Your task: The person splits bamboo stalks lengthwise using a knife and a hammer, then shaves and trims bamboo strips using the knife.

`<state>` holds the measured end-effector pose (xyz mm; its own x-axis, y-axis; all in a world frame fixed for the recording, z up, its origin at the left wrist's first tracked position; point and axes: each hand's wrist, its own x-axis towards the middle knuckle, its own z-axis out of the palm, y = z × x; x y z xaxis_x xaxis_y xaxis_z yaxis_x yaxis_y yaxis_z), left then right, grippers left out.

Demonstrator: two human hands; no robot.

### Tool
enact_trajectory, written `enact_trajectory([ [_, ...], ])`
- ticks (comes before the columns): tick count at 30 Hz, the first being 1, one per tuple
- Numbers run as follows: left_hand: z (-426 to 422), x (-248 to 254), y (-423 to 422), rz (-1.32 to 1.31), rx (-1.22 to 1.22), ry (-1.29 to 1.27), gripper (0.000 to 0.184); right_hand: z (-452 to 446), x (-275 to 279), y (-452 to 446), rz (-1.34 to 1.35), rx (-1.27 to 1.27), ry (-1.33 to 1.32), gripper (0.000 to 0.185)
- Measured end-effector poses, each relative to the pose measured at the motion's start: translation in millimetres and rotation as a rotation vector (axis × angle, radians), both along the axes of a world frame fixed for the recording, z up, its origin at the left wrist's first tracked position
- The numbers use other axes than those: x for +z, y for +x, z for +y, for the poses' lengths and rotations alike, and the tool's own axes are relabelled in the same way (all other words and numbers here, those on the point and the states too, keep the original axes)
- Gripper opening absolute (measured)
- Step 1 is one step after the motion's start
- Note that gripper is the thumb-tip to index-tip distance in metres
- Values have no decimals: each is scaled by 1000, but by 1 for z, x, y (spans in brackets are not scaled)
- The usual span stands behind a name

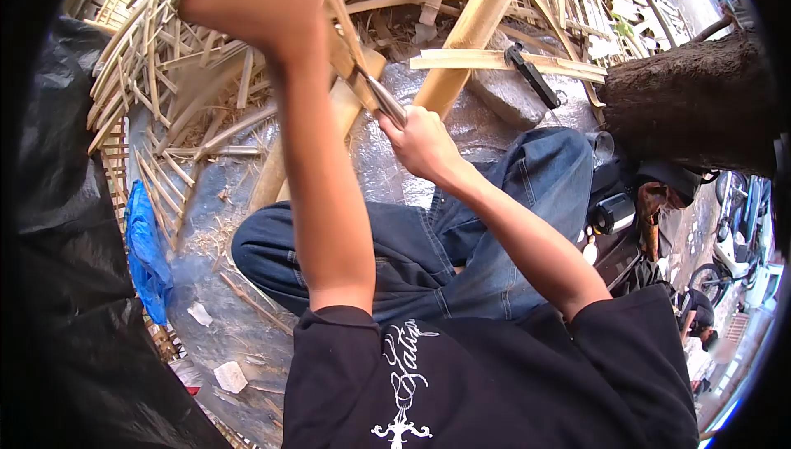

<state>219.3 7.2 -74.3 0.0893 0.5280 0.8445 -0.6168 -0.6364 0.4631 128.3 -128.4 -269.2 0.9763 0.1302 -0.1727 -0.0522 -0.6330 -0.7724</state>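
My left hand (251, 4) is raised at the top left, blurred, its fingers closed in a fist; what is inside the fist is hidden. Lower down, my right hand (422, 142) is wrapped round the grey tapered handle of a knife (387, 101) that points up and away to the left. Against the knife's front end runs a narrow bamboo strip (342, 14), its upper part passing close beside my left hand. A thick bamboo piece (344, 105) lies slanted under it, in front of my crossed legs.
Split bamboo strips (198, 58) heap up ahead. A bamboo pole (474, 25), a flat strip (461, 59), a black-handled tool (531, 76) and a stone block (504, 99) lie ahead right. A tree trunk (692, 103) stands right; a blue plastic bag (147, 251) and black sheeting (62, 243) are left.
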Motion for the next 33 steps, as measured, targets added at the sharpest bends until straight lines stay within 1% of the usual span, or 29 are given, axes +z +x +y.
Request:
enact_trajectory([
  [1, 1, -1, 0, 1, 5, 1, 70, 0, 4, 1, 46, 28, 37, 55],
  [2, 5, -2, -3, 42, -32, -54, 70, 3, 12, 3, 87, 59, 83, 57],
  [3, 10, -1, -4, 77, -74, -104, 70, 1, 22, 9, 191, 89, 79, 61],
  [5, 26, -1, 4, 76, -73, -73, 70, -10, 21, 25, 307, 185, 108, 64],
  [6, 33, -4, 7, 77, -73, -45, 70, -13, 14, 31, 307, 222, 148, 65],
  [7, 34, -3, 6, 76, -67, -50, 70, -14, 29, 34, 615, 161, 341, 59],
  [9, 32, -3, 5, 72, -29, -51, 70, -21, 33, 34, 716, 198, 411, 57],
  [10, 33, -3, 7, 68, -25, -60, 70, -24, 30, 38, 714, 199, 401, 57],
  [12, 37, -3, 5, 99, -40, -88, 69, -24, 15, 36, 519, 246, 268, 62],
  [13, 38, -1, 3, 112, -46, -100, 69, -19, 16, 29, 90, 252, -36, 62],
  [14, 36, 0, 1, 119, -42, -103, 69, -14, 19, 23, 119, 206, -104, 61],
  [15, 30, 0, 1, 81, -15, -24, 66, -8, 20, 18, 149, 156, -173, 60],
  [17, 18, 0, 1, 2, 39, 131, 61, 7, -9, 10, 106, 34, -160, 59],
  [18, 17, -1, 1, 8, 43, 132, 61, 11, -27, 8, 140, -5, -132, 60],
  [20, 15, -2, 5, -51, 72, 32, 66, 13, -25, 10, 180, -5, -103, 61],
  [21, 17, -2, 6, -46, 76, 29, 66, 13, -23, 14, 217, -4, -75, 61],
  [22, 22, -2, 5, -26, 78, 7, 67, 6, -21, 24, 248, 134, -77, 64],
  [23, 28, -1, 5, -17, 78, -10, 68, 2, -22, 32, 421, 171, 13, 62],
  [24, 34, -2, 11, -38, 151, 39, 68, -13, -40, 46, 933, 179, 577, 57],
  [25, 38, -3, 10, -46, 155, 31, 68, -26, -57, 56, 1422, 170, 1156, 53],
  [26, 40, -6, 7, -26, 123, -25, 67, -28, -41, 37, 1161, 140, 812, 48],
  [27, 48, -5, 8, -21, 98, -74, 67, -28, -46, 33, 1146, 84, 768, 51],
  [28, 95, -1, 21, 204, -222, -212, 64, -15, -31, 24, 843, 65, 524, 53],
  [29, 145, 1, 35, 464, -474, -372, 62, -7, -18, 10, 556, 34, 282, 55],
  [30, 128, -14, 30, 354, -378, -305, 61, -11, -16, 8, 498, 62, 199, 60],
  [31, 114, -18, 26, 218, -289, -230, 61, -14, -23, 2, 499, 49, 200, 60],
  [32, 100, -21, 21, 89, -189, -153, 61, -14, -35, 1, 311, 63, 137, 60],
  [33, 90, -20, 14, 24, -107, -109, 60, -13, -45, -1, 124, 80, 76, 60],
])
